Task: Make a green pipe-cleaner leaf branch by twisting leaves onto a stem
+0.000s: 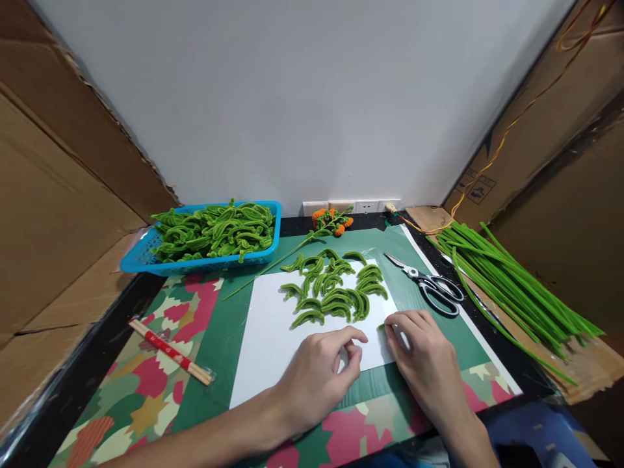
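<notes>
Two bare hands over the near part of a white paper sheet point(266, 351), the landmark for these notes.

Right hand point(425, 354): fingers closed in a pinch at the sheet's right edge, gripping a small green fuzzy piece point(381, 327). Only its tip shows past the fingers; the rest is hidden. The pinch probably suits something so thin and soft.

Left hand point(319, 370): over the sheet's near edge, thumb and index bent toward each other, tips near but apart, nothing visible between them. Facing the right hand, perhaps so that both can work on one piece.

Just beyond the hands, curved green chenille pieces point(336, 299) lie loose on the far half of the sheet, several overlapping, a few past its far edge. White likely serves as contrast, making each curve easy to pick out.

Right of the sheet: black-handled scissors point(413, 272) on the green mat point(470, 338), blades slightly parted, handles turned toward the person, presumably for an easy reach. Farther right of it: a bundle of long green chenille stems point(507, 286), mostly parallel, probably laid so to avoid tangling.

Beyond the sheet: an orange-flowered stem point(340, 230), its stalk slanting past the far left corner. Far left of the sheet: a blue plastic basket point(278, 227), its walls keeping a heap of similar green curves point(219, 231) together. Left of the sheet: paired chopsticks with a red band point(166, 351), set aside.
</notes>
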Demonstrator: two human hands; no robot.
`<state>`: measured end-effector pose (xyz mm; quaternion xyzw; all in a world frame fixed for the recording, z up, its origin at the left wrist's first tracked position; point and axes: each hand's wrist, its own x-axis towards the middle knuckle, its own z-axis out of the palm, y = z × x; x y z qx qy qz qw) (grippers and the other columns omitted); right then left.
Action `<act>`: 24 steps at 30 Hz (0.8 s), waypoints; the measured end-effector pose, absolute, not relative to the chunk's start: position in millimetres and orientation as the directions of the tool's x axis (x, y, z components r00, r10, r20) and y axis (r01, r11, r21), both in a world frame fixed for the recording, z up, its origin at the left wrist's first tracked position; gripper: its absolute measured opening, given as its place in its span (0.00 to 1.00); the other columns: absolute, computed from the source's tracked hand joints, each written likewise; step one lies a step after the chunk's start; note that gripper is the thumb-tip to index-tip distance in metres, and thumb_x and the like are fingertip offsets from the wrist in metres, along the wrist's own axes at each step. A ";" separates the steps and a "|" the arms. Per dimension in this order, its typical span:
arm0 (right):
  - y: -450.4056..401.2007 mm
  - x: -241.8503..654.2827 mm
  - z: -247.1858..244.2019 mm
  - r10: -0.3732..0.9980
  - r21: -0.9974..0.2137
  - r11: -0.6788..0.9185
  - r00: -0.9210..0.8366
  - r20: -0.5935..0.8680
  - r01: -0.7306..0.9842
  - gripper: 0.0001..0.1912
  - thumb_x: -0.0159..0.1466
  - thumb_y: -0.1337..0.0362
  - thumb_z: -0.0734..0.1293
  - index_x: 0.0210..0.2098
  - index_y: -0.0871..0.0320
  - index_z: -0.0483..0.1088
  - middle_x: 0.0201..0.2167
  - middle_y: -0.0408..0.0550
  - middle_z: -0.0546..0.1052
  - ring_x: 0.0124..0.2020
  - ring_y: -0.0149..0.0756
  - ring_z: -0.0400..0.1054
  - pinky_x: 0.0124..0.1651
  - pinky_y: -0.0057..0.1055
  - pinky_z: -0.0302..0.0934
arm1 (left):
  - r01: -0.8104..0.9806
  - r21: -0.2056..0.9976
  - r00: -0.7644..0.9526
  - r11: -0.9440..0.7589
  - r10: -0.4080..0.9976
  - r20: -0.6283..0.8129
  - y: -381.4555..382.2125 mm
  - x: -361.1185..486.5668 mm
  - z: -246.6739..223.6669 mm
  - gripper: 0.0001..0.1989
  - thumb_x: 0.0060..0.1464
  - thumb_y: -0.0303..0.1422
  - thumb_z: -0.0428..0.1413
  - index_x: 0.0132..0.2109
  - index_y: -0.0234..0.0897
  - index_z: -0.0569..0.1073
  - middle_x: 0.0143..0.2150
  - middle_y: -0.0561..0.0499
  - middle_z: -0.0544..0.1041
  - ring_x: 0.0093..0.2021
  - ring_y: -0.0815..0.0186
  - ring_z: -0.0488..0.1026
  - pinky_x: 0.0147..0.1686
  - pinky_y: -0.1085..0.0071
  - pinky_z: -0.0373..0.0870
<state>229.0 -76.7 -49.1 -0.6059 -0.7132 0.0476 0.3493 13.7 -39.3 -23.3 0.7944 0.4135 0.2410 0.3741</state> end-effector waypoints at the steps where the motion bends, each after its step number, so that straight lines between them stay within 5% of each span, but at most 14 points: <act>1: -74.6 230.9 -49.1 0.899 -0.490 0.265 -0.028 0.437 0.830 0.07 0.75 0.69 0.65 0.42 0.53 0.74 0.40 0.47 0.80 0.44 0.45 0.73 0.43 0.36 0.65 | 0.478 0.790 0.546 -0.385 0.834 0.076 -39.1 13.5 -22.2 0.10 0.66 0.28 0.55 0.48 0.39 0.81 0.29 0.56 0.78 0.24 0.69 0.66 0.28 0.72 0.63; 6: -71.1 240.9 -45.0 0.913 -0.510 0.282 -0.063 0.404 0.812 0.04 0.75 0.65 0.67 0.45 0.52 0.75 0.44 0.48 0.81 0.46 0.43 0.76 0.46 0.36 0.69 | 0.468 0.791 0.560 -0.393 0.824 0.078 -39.1 11.9 -20.3 0.10 0.67 0.28 0.54 0.43 0.39 0.81 0.28 0.55 0.76 0.25 0.68 0.66 0.28 0.72 0.61; 9: -70.3 267.2 -39.9 0.842 -0.435 0.271 0.008 0.539 0.859 0.07 0.76 0.60 0.66 0.46 0.54 0.77 0.43 0.51 0.83 0.44 0.45 0.78 0.50 0.40 0.70 | 0.432 0.832 0.556 -0.348 0.829 0.058 -39.8 10.7 -22.1 0.09 0.66 0.29 0.55 0.43 0.38 0.81 0.26 0.56 0.73 0.25 0.68 0.64 0.28 0.72 0.61; 12: -65.9 311.6 -39.6 0.776 -0.332 0.023 0.193 0.601 0.943 0.14 0.76 0.55 0.64 0.43 0.56 0.78 0.41 0.56 0.84 0.41 0.49 0.78 0.47 0.42 0.68 | 0.373 0.898 0.538 -0.234 0.843 -0.004 -38.7 9.6 -23.8 0.09 0.65 0.32 0.56 0.42 0.37 0.81 0.24 0.56 0.71 0.24 0.68 0.63 0.28 0.72 0.60; 17: -56.6 366.9 -49.3 0.866 -0.118 -0.327 0.348 0.359 0.938 0.19 0.70 0.55 0.64 0.51 0.60 0.78 0.43 0.62 0.83 0.42 0.57 0.72 0.41 0.45 0.61 | 0.303 0.952 0.517 -0.050 0.847 -0.120 -33.7 8.1 -21.9 0.11 0.65 0.37 0.57 0.41 0.36 0.81 0.24 0.54 0.72 0.25 0.67 0.63 0.27 0.71 0.57; 24: -52.9 367.0 -49.2 0.841 -0.244 -0.344 0.413 0.350 0.907 0.12 0.67 0.59 0.60 0.33 0.55 0.71 0.35 0.63 0.79 0.37 0.55 0.70 0.39 0.46 0.58 | 0.277 0.960 0.539 -0.026 0.832 -0.133 -32.3 6.7 -20.9 0.12 0.65 0.40 0.58 0.41 0.35 0.81 0.25 0.54 0.72 0.26 0.67 0.64 0.28 0.71 0.58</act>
